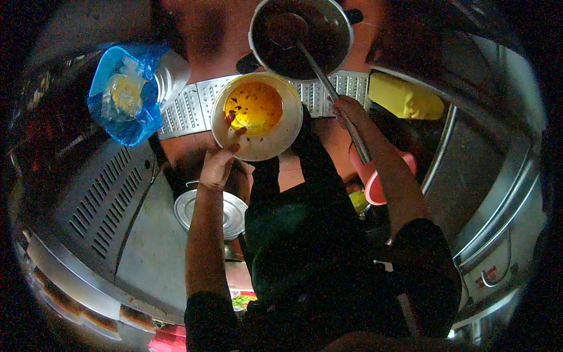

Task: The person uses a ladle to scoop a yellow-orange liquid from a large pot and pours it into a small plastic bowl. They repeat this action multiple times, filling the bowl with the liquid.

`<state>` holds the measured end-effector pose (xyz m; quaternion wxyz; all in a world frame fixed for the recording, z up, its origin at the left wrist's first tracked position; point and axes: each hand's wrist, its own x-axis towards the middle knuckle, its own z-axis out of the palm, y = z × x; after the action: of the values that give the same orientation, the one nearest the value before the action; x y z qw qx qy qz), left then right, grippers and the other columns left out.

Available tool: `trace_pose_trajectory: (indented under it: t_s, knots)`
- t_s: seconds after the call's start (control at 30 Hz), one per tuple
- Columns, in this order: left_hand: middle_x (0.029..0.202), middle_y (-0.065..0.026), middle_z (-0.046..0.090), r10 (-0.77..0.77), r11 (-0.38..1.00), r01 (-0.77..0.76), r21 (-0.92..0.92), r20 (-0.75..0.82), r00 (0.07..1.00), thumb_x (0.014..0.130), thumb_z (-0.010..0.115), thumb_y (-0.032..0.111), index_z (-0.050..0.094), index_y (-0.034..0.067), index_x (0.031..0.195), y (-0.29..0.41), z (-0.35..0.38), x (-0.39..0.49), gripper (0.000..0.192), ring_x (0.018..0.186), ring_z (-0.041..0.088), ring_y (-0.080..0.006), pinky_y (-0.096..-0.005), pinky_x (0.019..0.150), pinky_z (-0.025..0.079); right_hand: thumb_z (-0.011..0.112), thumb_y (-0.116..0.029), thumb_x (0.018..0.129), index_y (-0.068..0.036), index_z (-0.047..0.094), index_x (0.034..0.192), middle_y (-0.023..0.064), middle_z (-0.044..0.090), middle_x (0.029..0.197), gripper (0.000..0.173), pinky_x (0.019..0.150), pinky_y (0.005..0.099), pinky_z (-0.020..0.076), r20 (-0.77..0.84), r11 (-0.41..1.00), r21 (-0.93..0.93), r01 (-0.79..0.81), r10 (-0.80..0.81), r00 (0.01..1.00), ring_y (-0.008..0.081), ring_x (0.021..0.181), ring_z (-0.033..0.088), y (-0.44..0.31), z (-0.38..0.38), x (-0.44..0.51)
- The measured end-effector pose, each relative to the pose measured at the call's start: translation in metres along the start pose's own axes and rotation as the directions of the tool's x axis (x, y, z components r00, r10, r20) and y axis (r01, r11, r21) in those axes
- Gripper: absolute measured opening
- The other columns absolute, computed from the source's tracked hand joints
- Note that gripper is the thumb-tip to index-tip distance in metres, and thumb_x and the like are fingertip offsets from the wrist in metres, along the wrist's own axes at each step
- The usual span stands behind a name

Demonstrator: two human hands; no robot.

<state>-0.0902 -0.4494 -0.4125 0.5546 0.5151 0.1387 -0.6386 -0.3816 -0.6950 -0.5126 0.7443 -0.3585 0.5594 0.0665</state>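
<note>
My left hand [222,160] grips the near left rim of a round pale plastic tub [281,141], its fingers reaching inside the rim. The tub holds clear orange-yellow liquid [259,105] with dark bits in it. My right hand [352,112] is closed around the metal handle of a long ladle [323,79]. The ladle's round bowl [286,30] lies inside a large metal pot [347,55] with dark contents, just beyond the tub. What the dark contents are, I cannot tell.
A perforated metal drain grate [184,112] crosses the reddish tiled floor. At left stands a container lined with a blue plastic bag [149,125]. A yellow container [404,97] and a pink plastic vessel [376,189] are at right. A round metal lid [235,213] lies near my left forearm.
</note>
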Motion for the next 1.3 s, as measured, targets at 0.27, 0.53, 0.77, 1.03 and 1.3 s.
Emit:
trace_pose_trajectory:
  t_s: [0.27,0.53,0.77,1.03,1.3]
  knots:
    - [0.135,-0.0118,0.033,0.158,0.985,-0.168,0.036,0.195,0.968,0.07,0.058,0.003,0.023,0.011,0.137,0.005,0.045,0.02,0.076,0.12,0.041,-0.0294,-0.0411,0.096,0.037,0.055,-0.024,0.087,-0.008,0.053,0.104,-0.0025,0.05,0.059,0.024,0.032,0.018,0.0333,-0.008,0.969,0.249,0.013,-0.012,1.0,0.0055,0.039,0.043,-0.023,-0.017,-0.12]
    - [0.135,-0.0095,0.032,0.12,0.99,-0.137,0.038,0.296,0.948,0.07,0.062,0.008,0.025,0.012,0.136,0.008,0.05,0.032,0.076,0.122,0.038,-0.03,-0.0419,0.098,0.035,0.053,-0.02,0.085,-0.008,0.049,0.103,0.0016,0.05,0.061,0.021,0.029,0.0194,0.0326,-0.165,0.983,0.177,0.046,-0.016,0.986,0.0077,0.036,0.042,-0.063,-0.011,-0.245]
    - [0.124,-0.0075,0.045,0.176,0.983,-0.182,0.007,0.222,0.959,0.07,0.061,0.008,0.033,0.013,0.132,0.035,0.092,0.018,0.068,0.114,0.046,-0.0234,-0.0382,0.094,0.039,0.054,-0.023,0.082,-0.007,0.049,0.107,0.0,0.048,0.057,0.029,0.03,0.0201,0.0324,-0.331,0.982,-0.176,-0.073,0.011,0.944,0.0073,0.037,0.042,-0.127,0.014,-0.356]
    - [0.118,-0.0041,0.05,0.343,0.937,-0.299,-0.178,0.326,0.881,0.072,0.061,0.006,0.039,0.014,0.127,0.071,0.112,-0.003,0.059,0.108,0.049,-0.0201,-0.0356,0.088,0.044,0.048,-0.012,0.075,-0.005,0.053,0.104,0.0003,0.049,0.058,0.03,0.03,0.0194,0.0284,-0.268,0.911,-0.396,-0.112,0.001,0.963,0.0071,0.036,0.041,-0.2,0.048,-0.439]
    - [0.116,-0.0038,0.05,0.543,0.823,-0.506,-0.259,0.094,0.834,0.07,0.062,0.009,0.039,0.016,0.127,0.115,0.078,-0.106,0.061,0.105,0.051,-0.0206,-0.0368,0.087,0.044,0.055,-0.016,0.077,-0.003,0.053,0.105,0.0035,0.05,0.058,0.031,0.029,0.022,0.0291,-0.049,0.802,-0.59,0.091,-0.148,0.988,0.0089,0.033,0.039,-0.253,0.074,-0.47]
